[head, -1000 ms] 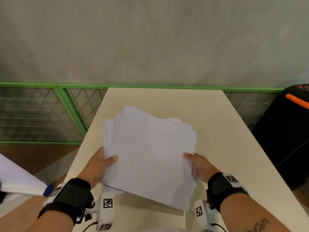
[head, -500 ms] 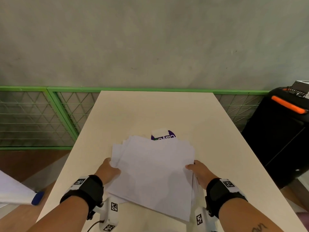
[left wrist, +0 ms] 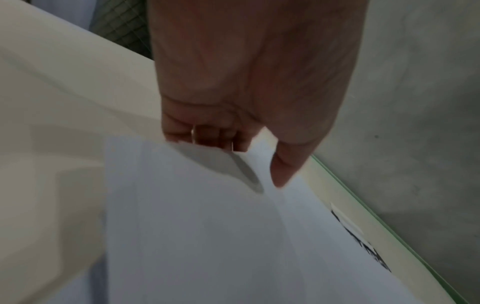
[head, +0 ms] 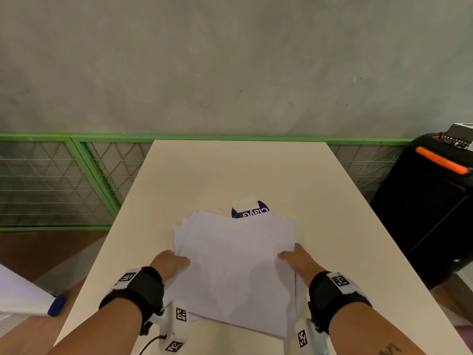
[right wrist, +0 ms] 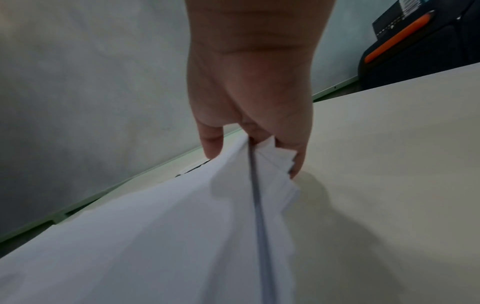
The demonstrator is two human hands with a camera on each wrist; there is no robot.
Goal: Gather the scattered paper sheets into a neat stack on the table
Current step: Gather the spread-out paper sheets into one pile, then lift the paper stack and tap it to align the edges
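A loose bundle of several white paper sheets [head: 235,267] is held over the near part of the cream table [head: 332,201], its edges fanned and uneven. My left hand [head: 170,262] grips the bundle's left edge, thumb on top and fingers curled underneath [left wrist: 207,137]. My right hand [head: 297,257] pinches the right edge, thumb on top, fingers below the fanned sheet corners [right wrist: 280,160]. The sheets [left wrist: 221,236] slope down toward me; whether their near edge touches the table is hidden.
A purple and white printed label [head: 252,210] lies on the table just beyond the sheets. A green mesh fence [head: 51,180] runs behind and left of the table. A black case with an orange handle [head: 440,160] stands at right. A white sheet with a blue item [head: 56,304] pokes in at far left.
Both hands have drawn the bundle toward me, uncovering the purple label behind it. The sheets look more gathered than a second ago.
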